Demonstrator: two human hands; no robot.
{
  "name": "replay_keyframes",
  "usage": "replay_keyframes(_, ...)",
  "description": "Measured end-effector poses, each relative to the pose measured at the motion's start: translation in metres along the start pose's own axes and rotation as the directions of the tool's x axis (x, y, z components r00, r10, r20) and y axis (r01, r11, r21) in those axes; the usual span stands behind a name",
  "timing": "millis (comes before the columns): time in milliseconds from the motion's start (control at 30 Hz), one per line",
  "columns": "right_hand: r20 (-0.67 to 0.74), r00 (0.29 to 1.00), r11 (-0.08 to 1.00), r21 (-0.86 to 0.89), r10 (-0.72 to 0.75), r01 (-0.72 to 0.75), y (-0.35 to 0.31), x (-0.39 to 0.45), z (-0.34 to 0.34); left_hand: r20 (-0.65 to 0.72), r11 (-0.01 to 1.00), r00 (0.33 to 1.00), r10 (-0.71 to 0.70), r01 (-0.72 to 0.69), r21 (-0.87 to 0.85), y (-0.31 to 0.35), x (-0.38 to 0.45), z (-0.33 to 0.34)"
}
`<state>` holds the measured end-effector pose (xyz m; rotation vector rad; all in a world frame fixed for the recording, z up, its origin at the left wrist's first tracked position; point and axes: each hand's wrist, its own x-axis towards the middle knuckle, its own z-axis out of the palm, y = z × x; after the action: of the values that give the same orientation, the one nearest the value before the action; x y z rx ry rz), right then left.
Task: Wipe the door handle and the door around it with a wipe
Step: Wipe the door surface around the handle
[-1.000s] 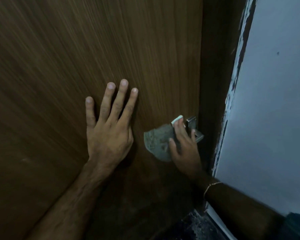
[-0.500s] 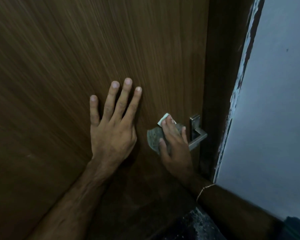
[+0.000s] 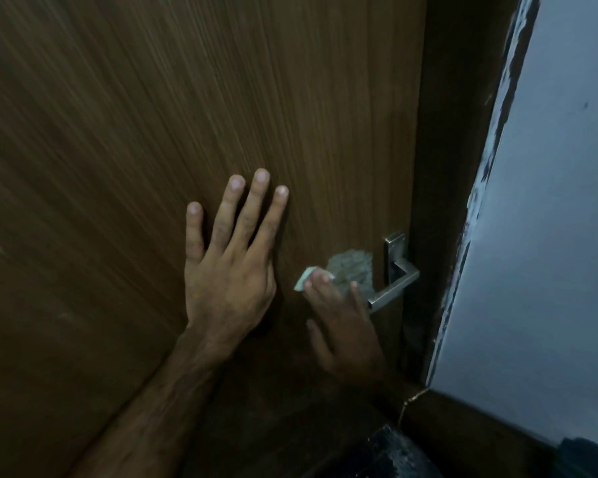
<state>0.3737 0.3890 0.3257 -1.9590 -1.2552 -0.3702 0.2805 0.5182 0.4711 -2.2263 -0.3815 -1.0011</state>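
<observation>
Your right hand (image 3: 346, 326) presses the wipe (image 3: 349, 269) flat-fingered on the door (image 3: 221, 98) beside the handle (image 3: 399, 277); left hand (image 3: 228, 270) braces, grip released; remaining coverage seems unclear.

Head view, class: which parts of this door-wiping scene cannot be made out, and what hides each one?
- Wipe: its lower part lies under the fingers of the right hand.
- Door handle: the lever's free end is behind that hand.
- Door: top, bottom and left side cut off by the frame edges.
- Left hand: palm side faces the door, unseen.
- Bottom right corner: too dark to identify.
</observation>
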Motion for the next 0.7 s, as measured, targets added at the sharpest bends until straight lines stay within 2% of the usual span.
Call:
replay_keyframes(67,-0.072,0.987,0.987,0.083,0.145,-0.139,-0.001,0.008,-0.003,-0.008,1.0,1.0,-0.003,0.003,0.003,0.001,0.002,0.0)
replay_keyframes(100,-0.077,0.983,0.982,0.103,0.166,-0.158,-0.006,0.011,-0.002,-0.004,1.0,1.0,-0.012,0.012,-0.004,0.001,0.002,0.001)
replay_keyframes(233,-0.051,0.997,0.997,0.053,0.059,-0.056,-0.006,0.005,-0.006,0.003,1.0,1.0,-0.015,0.015,0.006,0.003,-0.003,0.002)
replay_keyframes(367,-0.13,0.957,0.957,0.167,0.26,-0.237,0.002,0.018,-0.018,0.013,1.0,1.0,-0.01,0.01,-0.006,0.003,0.0,0.001)
replay_keyframes(467,-0.092,0.976,0.972,0.144,0.198,-0.184,0.012,0.016,-0.023,0.002,1.0,1.0,-0.02,0.02,0.001,0.004,-0.002,0.002)
replay_keyframes(567,-0.136,0.921,0.921,0.198,0.364,-0.335,0.031,0.025,-0.034,-0.002,1.0,1.0,-0.002,0.002,0.013,0.002,-0.001,0.001)
replay_keyframes(600,-0.135,0.915,0.913,0.215,0.38,-0.347,0.033,0.027,-0.036,0.001,1.0,1.0,-0.002,0.002,0.008,0.002,0.0,0.002)
replay_keyframes(700,-0.095,0.943,0.934,0.204,0.318,-0.294,0.036,0.021,-0.036,-0.002,1.0,1.0,-0.014,0.014,0.009,0.004,-0.002,0.003)
